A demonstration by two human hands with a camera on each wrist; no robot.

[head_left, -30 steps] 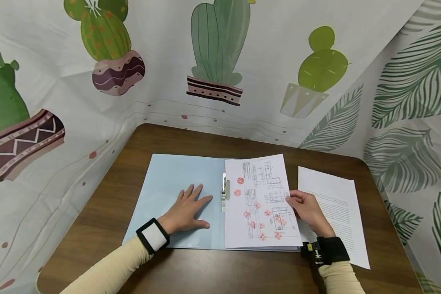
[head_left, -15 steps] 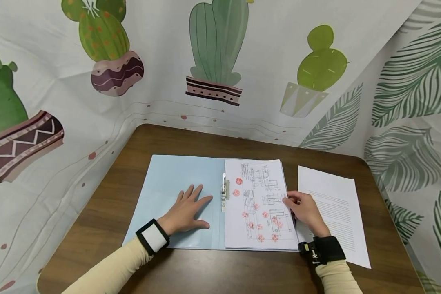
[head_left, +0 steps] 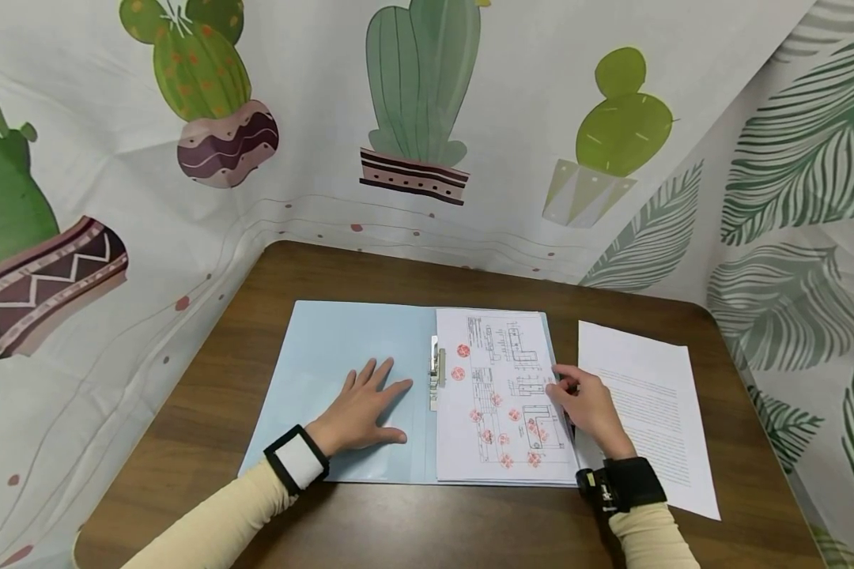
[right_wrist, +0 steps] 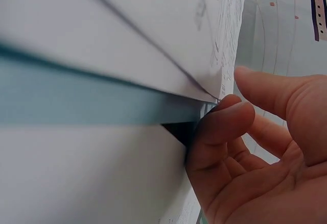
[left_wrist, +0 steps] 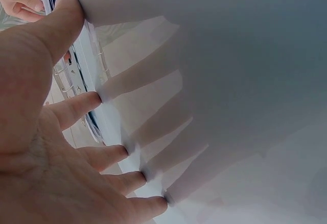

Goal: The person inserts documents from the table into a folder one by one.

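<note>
A light blue folder [head_left: 327, 336] lies spread out on the wooden table, its metal clip [head_left: 437, 371] near the fold. My left hand [head_left: 359, 407] rests on the bare left cover, fingers spread, as the left wrist view also shows. Technical drawings with red stamps cover the top sheet [head_left: 494, 340] on the right side of the folder. At that sheet's right edge is my right hand [head_left: 589, 403]. Its bent fingers [right_wrist: 214, 127] touch the edge of the stack in the right wrist view, while the thumb [right_wrist: 271, 89] stands apart from them.
A loose printed sheet [head_left: 640, 371] lies right of the folder, partly under my right forearm and hand. The brown tabletop [head_left: 384, 525] ends at a cloth backdrop [head_left: 313, 95] with cactus and leaf prints. Both wrists wear black bands.
The top drawing sheet, held slightly raised and skewed a second ago, now lies flat on the stack. My right hand has shifted slightly left, its thumb and fingers parting. The left hand stays put.
</note>
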